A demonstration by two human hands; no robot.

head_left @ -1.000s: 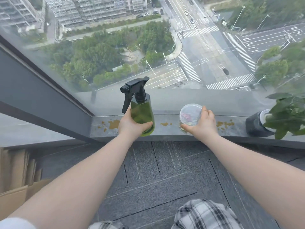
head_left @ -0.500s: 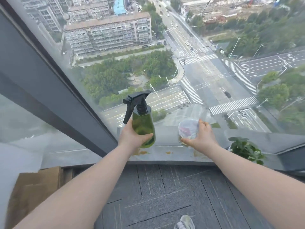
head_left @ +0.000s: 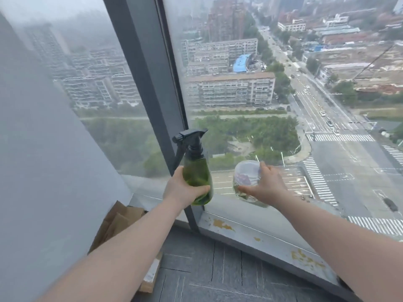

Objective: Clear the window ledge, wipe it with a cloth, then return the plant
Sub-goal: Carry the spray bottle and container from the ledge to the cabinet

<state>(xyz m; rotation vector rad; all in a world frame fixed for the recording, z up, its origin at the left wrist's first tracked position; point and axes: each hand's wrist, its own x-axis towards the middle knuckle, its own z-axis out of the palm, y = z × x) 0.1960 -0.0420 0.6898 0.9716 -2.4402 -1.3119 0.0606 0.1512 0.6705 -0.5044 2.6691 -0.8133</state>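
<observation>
Both grips full above the ledge: left hand grasps spray bottle, right hand a jar.

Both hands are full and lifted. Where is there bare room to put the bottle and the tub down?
The carpet floor between the forearms is bare. Cardboard crowds the left corner. The ledge is free of objects but stained, and needs wiping. Left hand holds the spray bottle, right hand the clear tub.

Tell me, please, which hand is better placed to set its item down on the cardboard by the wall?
Probably the left hand: it holds the spray bottle nearer the cardboard, which lies on its side.
</observation>
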